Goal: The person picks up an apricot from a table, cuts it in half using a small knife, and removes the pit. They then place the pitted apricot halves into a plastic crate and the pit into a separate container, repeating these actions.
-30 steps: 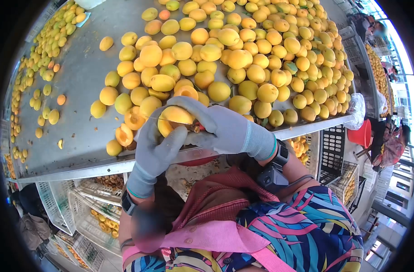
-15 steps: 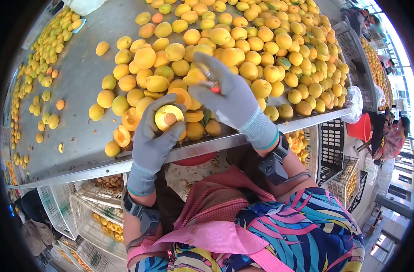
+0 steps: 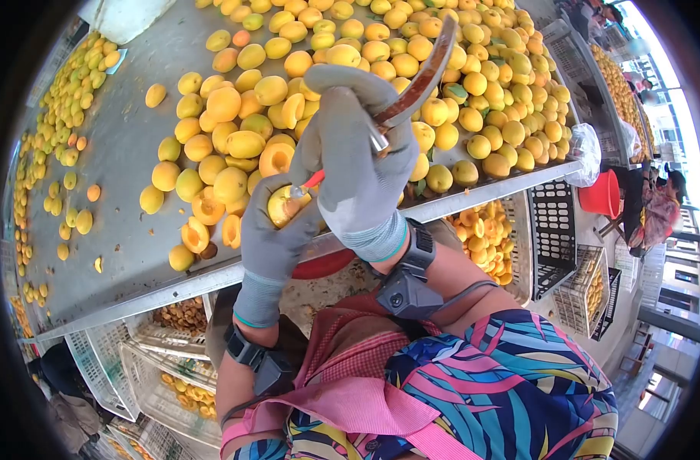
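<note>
My left hand point(image 3: 277, 234), in a grey glove, is closed around an apricot half point(image 3: 283, 205) at the table's front edge. My right hand point(image 3: 357, 146), gloved alike, grips a curved-bladed knife point(image 3: 426, 75); its brown-stained metal blade sticks up past the fingers. A red piece point(image 3: 313, 180) at the lower side of that fist reaches to the apricot half, where a small metallic tip seems to touch the flesh. Cut apricot halves point(image 3: 195, 234) lie left of my left hand. Whole apricots point(image 3: 242, 143) are heaped just beyond both hands.
The metal table point(image 3: 127, 207) has a raised front rim. Greener apricots point(image 3: 74, 100) lie along its far left. Below stand a crate of apricot halves point(image 3: 484, 238), a black crate point(image 3: 553, 238) and a crate with brown pits point(image 3: 181, 314). A red bucket point(image 3: 600, 193) and a seated person are at right.
My right hand has come left and down to the apricot half in my left hand, turning so the curved blade now shows. The pit seen earlier in the half is no longer visible.
</note>
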`<state>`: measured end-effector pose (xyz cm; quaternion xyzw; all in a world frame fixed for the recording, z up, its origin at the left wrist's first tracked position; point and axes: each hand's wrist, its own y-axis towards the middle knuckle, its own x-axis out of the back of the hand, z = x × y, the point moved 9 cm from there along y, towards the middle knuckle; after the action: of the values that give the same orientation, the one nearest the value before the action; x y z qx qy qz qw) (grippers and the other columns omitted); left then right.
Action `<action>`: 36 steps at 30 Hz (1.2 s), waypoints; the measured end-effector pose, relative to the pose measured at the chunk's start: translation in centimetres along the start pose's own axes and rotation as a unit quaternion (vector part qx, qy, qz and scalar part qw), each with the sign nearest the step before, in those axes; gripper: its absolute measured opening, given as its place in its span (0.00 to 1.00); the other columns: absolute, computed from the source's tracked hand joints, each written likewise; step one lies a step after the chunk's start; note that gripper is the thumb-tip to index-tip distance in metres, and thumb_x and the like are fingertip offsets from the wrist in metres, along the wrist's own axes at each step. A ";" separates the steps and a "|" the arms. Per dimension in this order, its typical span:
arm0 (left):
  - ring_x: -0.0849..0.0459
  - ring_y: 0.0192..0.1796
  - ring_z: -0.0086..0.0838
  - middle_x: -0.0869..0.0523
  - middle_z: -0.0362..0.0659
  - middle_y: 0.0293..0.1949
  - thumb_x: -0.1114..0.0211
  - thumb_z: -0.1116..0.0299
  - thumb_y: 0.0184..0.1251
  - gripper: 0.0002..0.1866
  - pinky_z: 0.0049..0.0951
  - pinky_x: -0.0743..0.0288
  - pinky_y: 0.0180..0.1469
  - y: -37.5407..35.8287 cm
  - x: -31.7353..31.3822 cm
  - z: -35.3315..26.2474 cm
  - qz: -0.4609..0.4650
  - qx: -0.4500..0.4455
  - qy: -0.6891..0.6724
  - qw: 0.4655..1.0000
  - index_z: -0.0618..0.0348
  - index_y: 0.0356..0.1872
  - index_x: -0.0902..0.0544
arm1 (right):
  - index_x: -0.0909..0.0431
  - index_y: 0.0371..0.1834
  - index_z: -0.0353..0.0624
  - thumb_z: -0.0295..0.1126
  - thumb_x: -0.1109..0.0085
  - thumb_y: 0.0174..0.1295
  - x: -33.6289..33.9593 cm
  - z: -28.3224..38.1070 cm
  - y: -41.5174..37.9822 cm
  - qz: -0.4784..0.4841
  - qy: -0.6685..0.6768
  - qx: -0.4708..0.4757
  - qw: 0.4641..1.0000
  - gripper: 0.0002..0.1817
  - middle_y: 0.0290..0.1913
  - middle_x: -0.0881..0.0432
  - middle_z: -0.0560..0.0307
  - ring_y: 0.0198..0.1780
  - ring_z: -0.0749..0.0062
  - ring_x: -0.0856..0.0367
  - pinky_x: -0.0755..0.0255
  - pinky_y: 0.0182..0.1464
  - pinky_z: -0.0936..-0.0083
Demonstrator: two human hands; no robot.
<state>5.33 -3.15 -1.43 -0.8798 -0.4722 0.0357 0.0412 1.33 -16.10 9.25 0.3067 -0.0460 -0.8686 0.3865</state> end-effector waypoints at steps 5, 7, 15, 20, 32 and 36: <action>0.23 0.38 0.18 0.20 0.39 0.38 0.29 0.74 0.55 0.18 0.21 0.25 0.41 -0.5 0.1 -1.5 -0.018 -0.076 0.002 0.997 0.61 0.45 0.26 | 0.22 0.45 0.35 0.24 0.43 0.61 -0.9 0.3 -0.6 0.032 -0.042 0.016 0.998 0.09 0.41 0.20 0.58 0.39 0.81 0.24 0.29 0.41 0.82; 0.23 0.38 0.18 0.20 0.39 0.38 0.28 0.73 0.55 0.19 0.21 0.25 0.41 -0.7 -0.1 -1.9 -0.021 -0.066 -0.008 0.998 0.61 0.45 0.26 | 0.21 0.43 0.35 0.24 0.42 0.60 -1.1 -0.1 -0.8 0.033 -0.032 -0.024 0.999 0.09 0.40 0.20 0.57 0.39 0.81 0.23 0.29 0.41 0.83; 0.22 0.39 0.22 0.20 0.41 0.39 0.25 0.70 0.51 0.22 0.23 0.26 0.43 -0.5 -0.1 -1.7 -0.016 -0.090 0.067 0.993 0.60 0.44 0.26 | 0.20 0.40 0.34 0.25 0.41 0.60 -1.8 -0.8 -0.5 0.073 -0.022 -0.070 0.995 0.08 0.34 0.19 0.60 0.34 0.83 0.24 0.29 0.36 0.84; 0.21 0.39 0.23 0.19 0.42 0.38 0.25 0.69 0.51 0.21 0.24 0.26 0.44 -0.3 0.0 -1.8 -0.019 -0.100 0.059 0.993 0.59 0.44 0.26 | 0.20 0.39 0.34 0.25 0.42 0.60 -2.2 -0.9 -0.3 0.105 -0.056 -0.061 0.991 0.07 0.33 0.18 0.62 0.33 0.86 0.24 0.30 0.33 0.87; 0.21 0.32 0.18 0.17 0.36 0.34 0.28 0.70 0.57 0.18 0.21 0.25 0.35 -0.5 -1.1 1.7 0.108 0.112 -0.047 0.987 0.60 0.47 0.23 | 0.19 0.34 0.33 0.31 0.35 0.57 -4.8 -5.0 0.1 0.243 0.019 -0.259 0.935 0.11 0.30 0.17 0.63 0.33 0.87 0.24 0.29 0.34 0.85; 0.21 0.32 0.16 0.16 0.37 0.35 0.29 0.69 0.58 0.16 0.20 0.26 0.34 -0.3 -1.1 2.2 0.122 0.073 0.009 0.990 0.60 0.46 0.21 | 0.18 0.37 0.33 0.35 0.34 0.56 -6.1 -5.6 -0.5 0.332 -0.013 -0.241 0.912 0.14 0.30 0.17 0.63 0.32 0.88 0.25 0.30 0.35 0.84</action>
<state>4.21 -3.81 -3.58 -0.9255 -0.3575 0.0670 0.1053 7.30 -10.58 7.60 0.1602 0.0610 -0.6786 0.7142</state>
